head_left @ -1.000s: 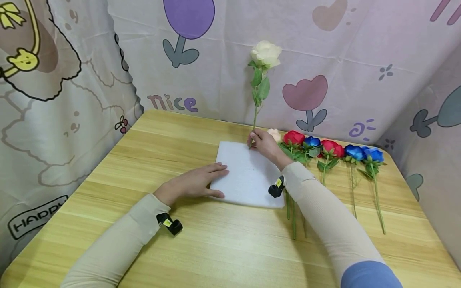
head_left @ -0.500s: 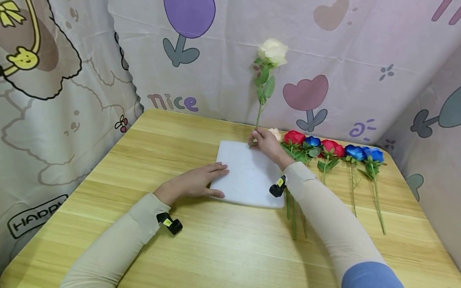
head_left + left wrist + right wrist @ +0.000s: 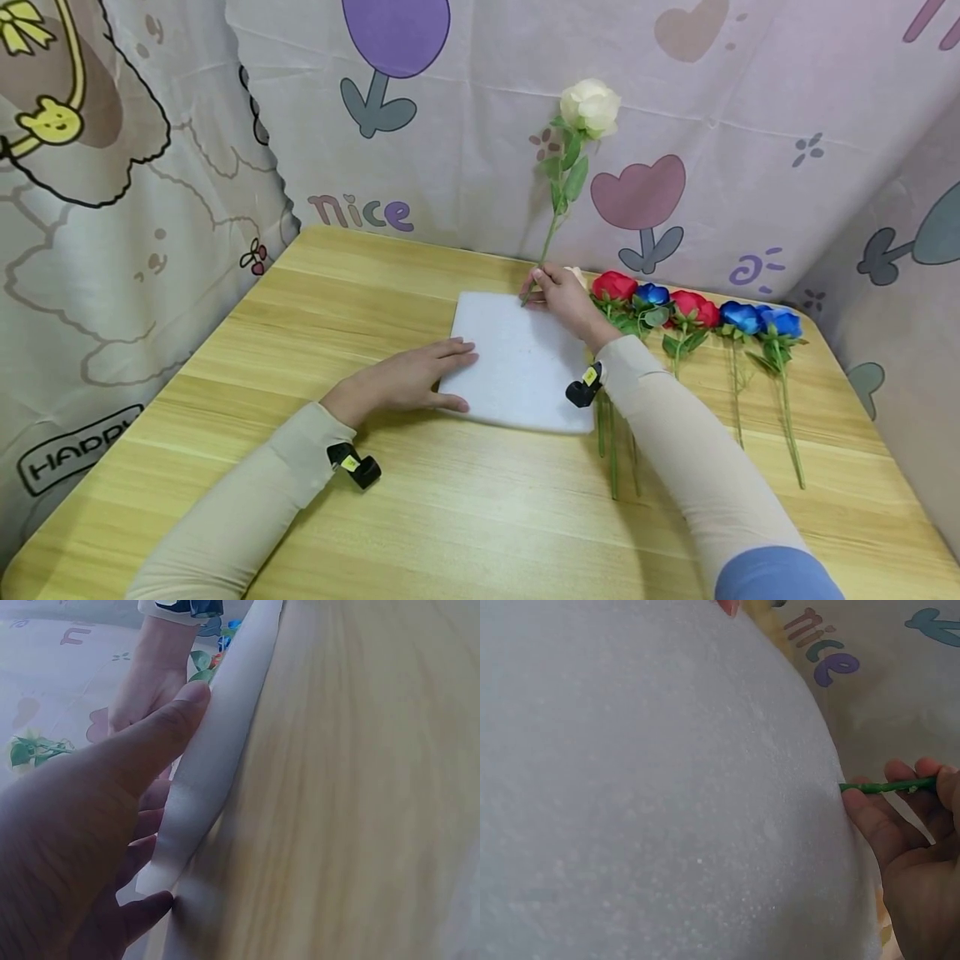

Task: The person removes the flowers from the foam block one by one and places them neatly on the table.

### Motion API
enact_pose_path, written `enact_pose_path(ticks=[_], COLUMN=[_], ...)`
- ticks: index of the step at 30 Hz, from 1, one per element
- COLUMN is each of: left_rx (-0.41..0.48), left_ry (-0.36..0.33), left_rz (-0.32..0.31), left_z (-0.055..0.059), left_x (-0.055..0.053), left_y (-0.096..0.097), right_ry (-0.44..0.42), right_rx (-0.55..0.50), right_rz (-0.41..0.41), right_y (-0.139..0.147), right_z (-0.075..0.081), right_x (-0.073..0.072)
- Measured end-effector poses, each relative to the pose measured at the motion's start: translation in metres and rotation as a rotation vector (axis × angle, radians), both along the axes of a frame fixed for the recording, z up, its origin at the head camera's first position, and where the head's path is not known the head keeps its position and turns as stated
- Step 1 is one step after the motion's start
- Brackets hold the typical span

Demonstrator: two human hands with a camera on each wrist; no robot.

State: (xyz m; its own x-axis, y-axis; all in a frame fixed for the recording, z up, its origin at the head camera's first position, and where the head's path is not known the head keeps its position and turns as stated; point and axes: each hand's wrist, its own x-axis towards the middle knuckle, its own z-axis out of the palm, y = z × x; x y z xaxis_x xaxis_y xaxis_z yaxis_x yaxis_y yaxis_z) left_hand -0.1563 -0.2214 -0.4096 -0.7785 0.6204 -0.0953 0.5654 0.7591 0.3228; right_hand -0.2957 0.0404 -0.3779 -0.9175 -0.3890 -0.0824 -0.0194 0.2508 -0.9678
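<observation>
My right hand (image 3: 570,302) pinches the lower stem of a white rose (image 3: 590,108). The rose stands up, leaning to the right, and its green stem end (image 3: 877,787) meets the surface of a white foam block (image 3: 517,367). Whether the tip is inside the foam cannot be told. My left hand (image 3: 405,379) rests on the left edge of the block, fingers straight and thumb spread. In the left wrist view the thumb (image 3: 180,712) of that hand lies along the block's edge.
Right of the block lies a row of flowers: a red rose (image 3: 613,287), a blue one (image 3: 651,294), another red rose (image 3: 693,308) and more blue ones (image 3: 780,322), stems toward the front. A pale flower (image 3: 576,277) is partly hidden behind my right hand. A printed curtain (image 3: 480,167) backs the wooden table (image 3: 450,517).
The white rose's head has swung to the right, so its stem leans more. My right hand has shifted slightly right with it. My left hand and the foam block have stayed put.
</observation>
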Motion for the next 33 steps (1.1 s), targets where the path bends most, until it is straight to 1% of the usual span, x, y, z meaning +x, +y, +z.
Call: enact_pose_path(ticks=[2, 5, 9, 14, 22, 26, 29, 33], left_rx=[0.0, 0.004, 0.009, 0.01, 0.012, 0.006, 0.008, 0.012], left_ry=[-0.004, -0.014, -0.023, -0.017, -0.014, -0.018, -0.016, -0.017], left_rz=[0.001, 0.003, 0.002, 0.002, 0.002, 0.007, 0.007, 0.008], left_z=[0.001, 0.002, 0.003, 0.001, 0.001, 0.001, 0.0, 0.0], left_x=[0.0, 0.0, 0.0, -0.001, -0.001, -0.001, -0.001, -0.001], left_y=[0.001, 0.003, 0.004, 0.004, 0.002, 0.001, 0.001, 0.001], right_ry=[-0.001, -0.013, -0.023, 0.002, 0.062, 0.102, 0.153, 0.249], right_rx=[0.003, -0.033, -0.069, -0.018, 0.047, 0.063, 0.062, 0.133], right_rz=[0.001, 0.004, -0.011, -0.01, -0.001, -0.004, 0.003, -0.016], right_y=[0.002, 0.003, 0.006, 0.016, 0.037, 0.044, 0.048, 0.053], right_z=[0.001, 0.003, 0.011, 0.019, 0.019, 0.021, 0.022, 0.022], right_x=[0.0, 0.001, 0.002, 0.005, 0.013, 0.019, 0.024, 0.03])
